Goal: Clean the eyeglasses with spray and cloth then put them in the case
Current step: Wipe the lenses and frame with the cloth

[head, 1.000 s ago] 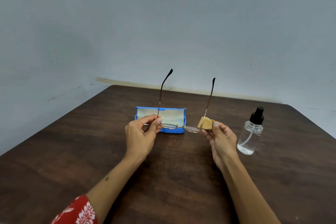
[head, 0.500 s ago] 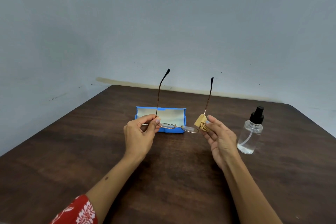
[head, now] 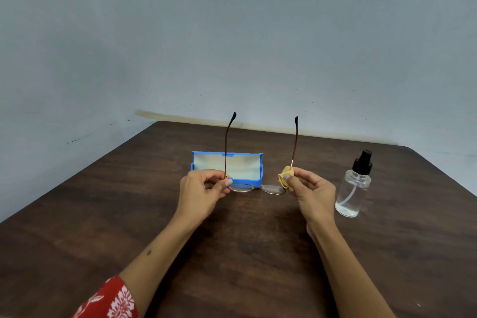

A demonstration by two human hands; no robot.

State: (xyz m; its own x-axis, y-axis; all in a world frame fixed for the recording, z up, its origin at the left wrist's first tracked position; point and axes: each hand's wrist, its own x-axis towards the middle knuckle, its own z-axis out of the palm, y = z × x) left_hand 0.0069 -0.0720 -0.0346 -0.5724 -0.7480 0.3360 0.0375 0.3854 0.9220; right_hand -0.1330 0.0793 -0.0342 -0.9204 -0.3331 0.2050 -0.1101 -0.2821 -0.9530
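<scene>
A dark wooden surface [head: 129, 214] fills the lower room, set against a pale grey wall [head: 232, 33]; behind the left grip an open blue case [head: 247, 180] lies on it, its pale lining facing up; out past the right grip, well apart from the case, a clear spray bottle [head: 353, 190] with a black pump stands upright. The left hand [head: 200, 192], with a red flowered sleeve [head: 108, 302] far back along its arm, pinches the left hinge corner of the eyeglasses [head: 244, 188] between thumb and forefinger; the right hand [head: 312, 193] pinches a small folded yellow cloth [head: 284, 178] round the opposite corner, where the temple meets the frame. Between the two grips the eyeglasses hang above the surface, just in front of the case, lenses low and lying nearly flat, both temples pointing straight up.
</scene>
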